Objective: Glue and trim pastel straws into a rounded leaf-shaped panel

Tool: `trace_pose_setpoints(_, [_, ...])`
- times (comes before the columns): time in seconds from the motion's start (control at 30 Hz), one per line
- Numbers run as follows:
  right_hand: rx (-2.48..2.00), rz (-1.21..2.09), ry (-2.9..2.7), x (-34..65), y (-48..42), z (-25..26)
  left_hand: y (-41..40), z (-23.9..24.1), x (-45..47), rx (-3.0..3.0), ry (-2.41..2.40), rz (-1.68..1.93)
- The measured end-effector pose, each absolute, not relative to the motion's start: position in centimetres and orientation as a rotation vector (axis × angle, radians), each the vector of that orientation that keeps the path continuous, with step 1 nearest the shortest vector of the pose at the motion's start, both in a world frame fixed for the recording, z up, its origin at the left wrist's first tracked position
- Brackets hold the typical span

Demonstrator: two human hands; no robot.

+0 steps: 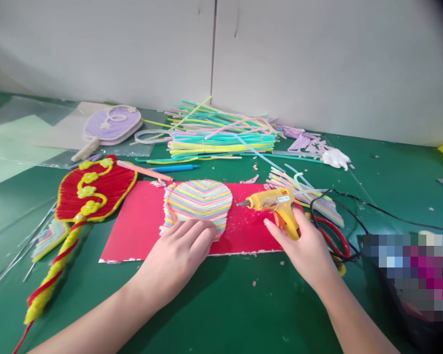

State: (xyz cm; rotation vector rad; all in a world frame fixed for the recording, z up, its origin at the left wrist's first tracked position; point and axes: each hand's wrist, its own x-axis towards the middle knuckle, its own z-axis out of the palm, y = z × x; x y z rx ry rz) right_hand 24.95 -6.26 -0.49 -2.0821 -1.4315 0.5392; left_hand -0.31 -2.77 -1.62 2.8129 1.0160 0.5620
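Note:
A rounded panel of pastel striped pipe cleaners point(199, 196) lies on a red sheet point(133, 221), its stripes meeting in a V. My left hand point(182, 250) is over the panel's lower edge, fingers curled together and holding it; the fingertips are hidden. To the right, my right hand point(306, 243) has its thumb and fingers around the handle of a yellow hot glue gun point(273, 199). The gun's metal nozzle points left, a short gap from the panel. Beneath the gun, red-handled scissors point(341, 238) are partly covered by a black cord.
Bundled pipe cleaners point(221, 140) lie at the back, and cut pieces point(295, 182) behind the gun. On the left are a red and yellow fan point(92, 191) and a purple fan point(112, 123). A blue pen point(175, 168) lies behind the sheet. A black cord point(391, 211) trails right.

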Motion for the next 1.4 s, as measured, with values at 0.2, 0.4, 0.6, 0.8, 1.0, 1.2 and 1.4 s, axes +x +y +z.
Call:
trace_pose_setpoints(0.2, [-2.091, 0.543, -1.458, 24.8, -6.3, -0.4, -2.6, -1.2, -0.3, 2.805, 0.959, 0.630])
trace_pose_setpoints(0.4, [-2.130, 0.537, -1.454, 25.0, -6.3, -0.6, -2.2, -1.3, -0.2, 2.696, 1.065, 0.693])
trace_pose_setpoints(0.6, [-2.156, 0.503, -1.460, 25.0, -6.1, -0.8, -1.5, -2.1, 0.0, 2.580, 1.109, 0.638])
trace_pose_setpoints(0.8, [-2.148, 0.428, -1.519, 25.1, -6.3, -1.0, -1.4, -2.2, -0.1, 2.491, 1.104, 0.657])
trace_pose_setpoints(1.0, [-2.126, 0.114, -1.723, 25.0, -6.5, -1.9, -1.3, -2.6, -0.3, 2.404, 1.056, 0.719])
trace_pose_setpoints(1.2, [-2.107, -0.117, -1.857, 24.4, -6.9, -2.4, -1.3, -2.8, -0.3, 2.371, 1.060, 0.756])
trace_pose_setpoints(1.4, [-2.091, -0.246, -1.922, 24.0, -7.1, -2.4, -1.3, -2.7, -0.3, 2.355, 1.056, 0.747])
